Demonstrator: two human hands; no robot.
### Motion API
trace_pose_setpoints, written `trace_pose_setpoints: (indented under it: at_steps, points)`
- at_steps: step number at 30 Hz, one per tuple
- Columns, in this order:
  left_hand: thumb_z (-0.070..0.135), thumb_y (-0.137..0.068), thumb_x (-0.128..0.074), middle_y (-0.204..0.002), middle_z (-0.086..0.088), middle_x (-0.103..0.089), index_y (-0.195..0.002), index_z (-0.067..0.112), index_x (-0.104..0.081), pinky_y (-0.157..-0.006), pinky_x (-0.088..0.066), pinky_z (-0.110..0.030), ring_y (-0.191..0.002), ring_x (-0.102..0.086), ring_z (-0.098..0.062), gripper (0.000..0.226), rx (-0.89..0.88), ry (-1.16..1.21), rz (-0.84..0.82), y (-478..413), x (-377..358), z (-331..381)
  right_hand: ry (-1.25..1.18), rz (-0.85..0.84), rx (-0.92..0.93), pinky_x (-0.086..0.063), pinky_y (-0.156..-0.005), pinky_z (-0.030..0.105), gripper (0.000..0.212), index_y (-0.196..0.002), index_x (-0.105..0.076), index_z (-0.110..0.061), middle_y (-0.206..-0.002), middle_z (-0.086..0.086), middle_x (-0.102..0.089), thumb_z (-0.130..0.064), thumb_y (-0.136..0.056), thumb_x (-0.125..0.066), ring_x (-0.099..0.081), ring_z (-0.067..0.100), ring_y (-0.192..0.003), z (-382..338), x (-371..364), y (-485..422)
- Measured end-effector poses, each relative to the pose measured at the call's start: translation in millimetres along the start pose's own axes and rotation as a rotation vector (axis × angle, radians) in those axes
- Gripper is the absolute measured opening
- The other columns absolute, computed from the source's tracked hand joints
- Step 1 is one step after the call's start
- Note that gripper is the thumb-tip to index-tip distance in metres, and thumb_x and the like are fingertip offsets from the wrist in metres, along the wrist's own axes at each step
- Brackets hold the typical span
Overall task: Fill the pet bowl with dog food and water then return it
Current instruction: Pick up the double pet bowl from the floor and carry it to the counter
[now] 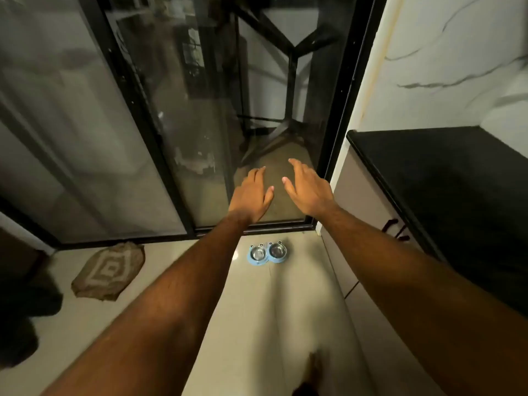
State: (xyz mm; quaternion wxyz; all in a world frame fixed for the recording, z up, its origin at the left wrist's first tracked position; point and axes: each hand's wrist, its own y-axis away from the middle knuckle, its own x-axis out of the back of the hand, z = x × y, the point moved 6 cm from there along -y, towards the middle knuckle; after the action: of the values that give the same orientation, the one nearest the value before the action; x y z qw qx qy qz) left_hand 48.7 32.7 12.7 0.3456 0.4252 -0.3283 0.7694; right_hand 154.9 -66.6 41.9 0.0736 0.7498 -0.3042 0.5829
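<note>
A light blue pet bowl stand [257, 261] with two round steel bowls sits on the pale floor, close to the sill of a glass sliding door. Both bowls look empty. My left hand [252, 193] and my right hand [307, 189] are stretched out in front of me at arm's length, side by side, palms down and fingers straight. Neither hand holds or touches anything. Both hands hang in the air well above the bowl stand.
A black-framed glass sliding door [183, 138] fills the far side. A black countertop [445, 178] over grey cabinets stands along the right. A brown patterned mat [110, 270] lies on the floor at left, with dark objects [25, 315] beside it. My foot [311, 375] shows at the bottom.
</note>
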Motion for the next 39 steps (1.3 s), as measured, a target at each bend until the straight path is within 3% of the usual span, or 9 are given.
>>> trace_pose_setpoints:
  at_steps: [10,14,18,24,31,39]
  points:
    - [0.042,-0.100,-0.042,-0.148,-0.015,-0.041,-0.149,0.010,-0.029,-0.101,-0.046,-0.050,-0.128,-0.050,-0.033,0.060,0.124,0.010,-0.144,-44.4,-86.6,-49.0,-0.070,-0.157,-0.054,-0.049,-0.099,0.045,0.055,-0.150,-0.035,-0.014,-0.145,0.012,-0.053,-0.042,-0.103,-0.044,-0.054,0.029,-0.130,62.2,-92.0,-43.5]
    - [0.033,-0.097,-0.049,-0.149,-0.014,-0.040,-0.149,0.009,-0.030,-0.101,-0.045,-0.047,-0.129,-0.049,-0.035,0.060,0.202,0.021,-0.247,-51.6,-139.9,-80.0,-0.126,-0.209,-0.061,-0.052,-0.093,0.043,0.054,-0.145,-0.044,-0.008,-0.132,0.016,-0.062,-0.038,-0.100,-0.052,-0.061,0.034,-0.119,96.4,-139.1,-54.6]
    - [0.035,-0.097,-0.052,-0.151,-0.013,-0.037,-0.149,0.008,-0.030,-0.103,-0.044,-0.045,-0.132,-0.045,-0.033,0.063,0.281,0.024,-0.315,-53.1,-187.6,-118.8,-0.131,-0.309,-0.103,-0.045,-0.102,0.040,0.057,-0.150,-0.037,-0.010,-0.148,0.012,-0.050,-0.039,-0.103,-0.047,-0.051,0.029,-0.133,126.4,-189.0,-60.9]
    - [0.032,-0.095,-0.057,-0.148,-0.014,-0.040,-0.148,0.006,-0.032,-0.099,-0.046,-0.043,-0.129,-0.048,-0.033,0.064,0.332,0.084,-0.384,-63.1,-276.0,-191.8,-0.108,-0.409,-0.186,-0.046,-0.099,0.039,0.057,-0.151,-0.035,-0.011,-0.145,0.012,-0.051,-0.037,-0.103,-0.048,-0.052,0.029,-0.130,159.1,-302.9,-69.1]
    - [0.032,-0.093,-0.059,-0.145,-0.012,-0.045,-0.147,0.009,-0.035,-0.098,-0.049,-0.043,-0.125,-0.051,-0.031,0.063,0.335,0.129,-0.392,-72.4,-411.0,-280.4,-0.132,-0.404,-0.174,-0.050,-0.093,0.032,0.056,-0.148,-0.039,-0.012,-0.141,0.010,-0.054,-0.040,-0.101,-0.052,-0.057,0.026,-0.124,200.3,-459.0,-82.3]
    - [0.030,-0.086,-0.071,-0.140,-0.013,-0.047,-0.145,0.009,-0.035,-0.095,-0.048,-0.041,-0.123,-0.050,-0.030,0.072,0.358,0.118,-0.395,-75.0,-604.8,-395.4,-0.107,-0.500,-0.172,-0.051,-0.093,0.040,0.080,-0.149,-0.036,-0.014,-0.142,0.009,-0.050,-0.039,-0.084,-0.074,-0.053,0.029,-0.125,284.3,-684.0,-81.7]
